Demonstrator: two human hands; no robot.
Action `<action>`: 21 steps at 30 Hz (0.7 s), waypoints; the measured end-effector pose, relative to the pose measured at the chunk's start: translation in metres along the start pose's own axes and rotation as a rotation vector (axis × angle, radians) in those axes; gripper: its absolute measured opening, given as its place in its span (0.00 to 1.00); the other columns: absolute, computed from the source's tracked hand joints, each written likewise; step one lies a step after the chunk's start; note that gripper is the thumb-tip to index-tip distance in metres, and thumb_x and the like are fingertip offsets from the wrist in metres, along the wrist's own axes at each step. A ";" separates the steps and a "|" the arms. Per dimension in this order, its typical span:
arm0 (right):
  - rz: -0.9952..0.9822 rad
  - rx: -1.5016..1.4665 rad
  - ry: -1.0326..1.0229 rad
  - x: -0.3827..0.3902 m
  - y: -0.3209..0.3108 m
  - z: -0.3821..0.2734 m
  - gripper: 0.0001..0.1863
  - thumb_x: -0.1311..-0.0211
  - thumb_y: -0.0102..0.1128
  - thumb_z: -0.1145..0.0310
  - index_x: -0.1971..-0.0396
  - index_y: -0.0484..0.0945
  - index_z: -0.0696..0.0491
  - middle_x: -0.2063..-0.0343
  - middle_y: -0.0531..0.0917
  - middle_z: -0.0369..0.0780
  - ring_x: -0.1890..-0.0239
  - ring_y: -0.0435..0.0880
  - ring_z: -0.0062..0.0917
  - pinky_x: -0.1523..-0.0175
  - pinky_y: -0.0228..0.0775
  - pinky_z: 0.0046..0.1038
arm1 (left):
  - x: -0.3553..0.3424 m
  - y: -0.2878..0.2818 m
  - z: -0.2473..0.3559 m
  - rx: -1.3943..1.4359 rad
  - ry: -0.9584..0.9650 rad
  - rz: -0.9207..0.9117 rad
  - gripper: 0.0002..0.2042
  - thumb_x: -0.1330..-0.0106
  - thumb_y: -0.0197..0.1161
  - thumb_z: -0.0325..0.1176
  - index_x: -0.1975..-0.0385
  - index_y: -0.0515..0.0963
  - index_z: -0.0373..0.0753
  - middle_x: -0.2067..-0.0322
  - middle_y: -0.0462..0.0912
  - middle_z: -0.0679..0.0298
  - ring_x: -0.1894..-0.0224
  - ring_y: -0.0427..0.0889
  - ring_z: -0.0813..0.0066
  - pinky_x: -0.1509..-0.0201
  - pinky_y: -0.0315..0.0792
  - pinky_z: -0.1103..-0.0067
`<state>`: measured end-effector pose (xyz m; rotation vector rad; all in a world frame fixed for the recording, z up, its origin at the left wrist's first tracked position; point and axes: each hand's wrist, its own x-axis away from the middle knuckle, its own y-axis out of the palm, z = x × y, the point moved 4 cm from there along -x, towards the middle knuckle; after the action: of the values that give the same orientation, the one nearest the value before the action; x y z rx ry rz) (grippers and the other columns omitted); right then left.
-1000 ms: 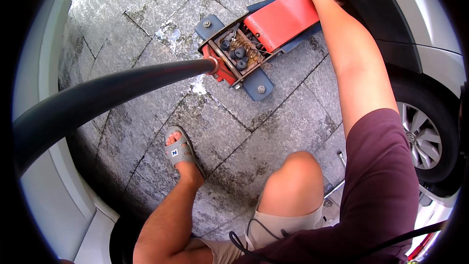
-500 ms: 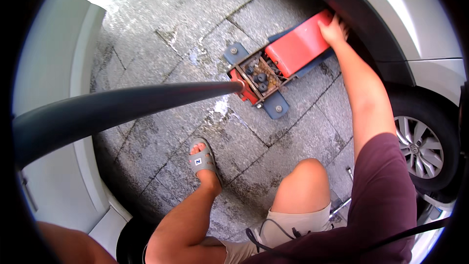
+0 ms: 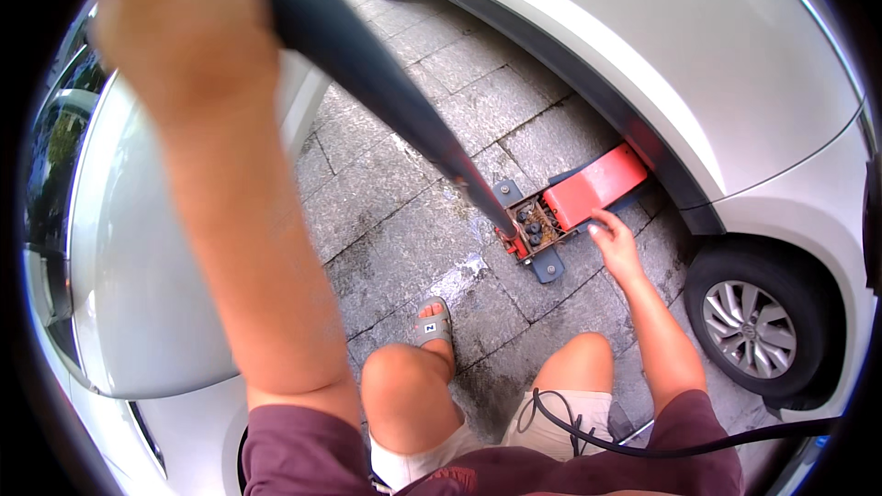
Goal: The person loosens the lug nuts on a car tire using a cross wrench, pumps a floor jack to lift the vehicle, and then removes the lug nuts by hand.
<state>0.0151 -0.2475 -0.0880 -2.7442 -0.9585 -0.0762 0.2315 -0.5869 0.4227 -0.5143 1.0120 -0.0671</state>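
A floor jack stands on the paving, its red cover (image 3: 593,188) reaching beneath the sill of the silver car. Rusty metal and several dark round parts show in its open tray (image 3: 535,228). From the jack's rear end the long dark handle (image 3: 386,83) slants up toward the upper left. My left hand (image 3: 188,14), raised and blurred close to the camera, is closed around the upper handle; its fingers are mostly hidden. Beside the near edge of the red cover is my right hand (image 3: 614,241), open, thumb and fingers apart, with nothing in it.
The silver car's side (image 3: 643,64) rises at the right, with a wheel (image 3: 753,326) close to my right arm. Another pale car (image 3: 156,266) stands along the left. A metal rod (image 3: 636,434) lies by my knee; a black cord (image 3: 717,445) crosses in front of me.
The handle has swung upward, with my left hand now visible at it. My right hand has drawn back from the cover's far end to its near side. The view has shifted and widened.
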 end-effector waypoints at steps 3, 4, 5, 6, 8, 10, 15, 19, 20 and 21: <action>-0.043 -0.117 -0.200 -0.004 -0.005 -0.185 0.24 0.28 0.61 0.70 0.36 0.73 0.61 0.41 0.81 0.45 0.41 0.82 0.30 0.32 0.69 0.31 | -0.017 0.038 -0.017 -0.289 -0.177 0.764 0.05 0.34 0.67 0.29 0.64 0.79 0.36 0.79 0.82 0.67 0.81 0.79 0.81 0.78 0.70 0.83; -0.039 -0.119 -0.209 0.008 -0.009 -0.259 0.23 0.27 0.59 0.69 0.36 0.73 0.60 0.42 0.81 0.46 0.42 0.83 0.30 0.35 0.71 0.32 | -0.027 0.048 -0.022 -0.229 -0.240 0.830 0.05 0.33 0.62 0.21 0.65 0.71 0.36 0.82 0.74 0.67 0.82 0.74 0.80 0.75 0.68 0.81; -0.083 -0.181 -0.245 0.015 -0.009 -0.318 0.23 0.27 0.57 0.66 0.36 0.74 0.60 0.42 0.82 0.46 0.43 0.83 0.31 0.36 0.72 0.32 | -0.031 0.050 -0.026 -0.164 -0.339 0.896 0.08 0.38 0.66 0.23 0.67 0.72 0.36 0.79 0.73 0.72 0.76 0.70 0.84 0.72 0.68 0.81; -0.117 -0.233 -0.281 0.025 -0.006 -0.379 0.24 0.27 0.56 0.65 0.36 0.73 0.59 0.42 0.82 0.46 0.43 0.83 0.31 0.36 0.71 0.32 | -0.034 0.056 -0.024 -0.117 -0.392 0.905 0.08 0.37 0.66 0.24 0.65 0.72 0.35 0.76 0.75 0.69 0.73 0.72 0.83 0.69 0.70 0.80; -0.195 -0.266 -0.390 0.048 0.007 -0.487 0.26 0.28 0.56 0.64 0.34 0.72 0.59 0.41 0.81 0.47 0.42 0.82 0.32 0.35 0.70 0.33 | -0.035 0.064 -0.012 -0.154 -0.537 0.864 0.08 0.36 0.65 0.25 0.63 0.73 0.35 0.77 0.77 0.64 0.74 0.75 0.80 0.69 0.72 0.75; -0.324 -0.207 -0.575 0.071 0.024 -0.580 0.34 0.31 0.59 0.59 0.30 0.66 0.59 0.37 0.77 0.49 0.38 0.79 0.34 0.31 0.67 0.36 | -0.038 0.072 0.012 -0.130 -0.761 0.827 0.09 0.35 0.66 0.28 0.60 0.73 0.36 0.75 0.79 0.54 0.74 0.81 0.67 0.66 0.74 0.70; -0.510 -0.395 -0.694 0.100 0.067 -0.745 0.38 0.38 0.70 0.57 0.33 0.67 0.59 0.44 0.79 0.46 0.40 0.79 0.36 0.33 0.68 0.41 | -0.059 0.071 0.061 -0.150 -1.052 0.672 0.16 0.33 0.63 0.29 0.46 0.73 0.36 0.55 0.83 0.45 0.51 0.85 0.50 0.48 0.77 0.65; -0.703 -0.388 -0.508 0.079 0.092 -0.810 0.14 0.38 0.68 0.66 0.58 0.75 0.58 0.64 0.82 0.40 0.60 0.85 0.27 0.50 0.78 0.31 | -0.037 0.055 0.096 -0.134 -1.205 0.553 0.22 0.32 0.63 0.28 0.38 0.72 0.36 0.49 0.85 0.49 0.45 0.85 0.63 0.42 0.77 0.68; -0.769 -0.339 -0.471 0.072 0.100 -0.815 0.13 0.38 0.67 0.67 0.62 0.74 0.57 0.68 0.80 0.39 0.65 0.84 0.25 0.55 0.76 0.28 | -0.025 0.049 0.110 -0.022 -1.272 0.528 0.21 0.31 0.62 0.28 0.38 0.73 0.35 0.49 0.85 0.50 0.44 0.84 0.63 0.41 0.76 0.69; -0.814 -0.269 -0.442 0.069 0.098 -0.821 0.12 0.38 0.67 0.68 0.66 0.72 0.55 0.71 0.79 0.38 0.69 0.82 0.22 0.59 0.75 0.25 | -0.017 0.047 0.122 0.109 -1.311 0.491 0.21 0.30 0.61 0.27 0.38 0.73 0.34 0.48 0.85 0.51 0.43 0.84 0.64 0.40 0.76 0.69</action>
<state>0.1525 -0.4740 0.6985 -2.4239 -2.2746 0.2950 0.3141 -0.4948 0.4671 -0.1111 -0.1805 0.5878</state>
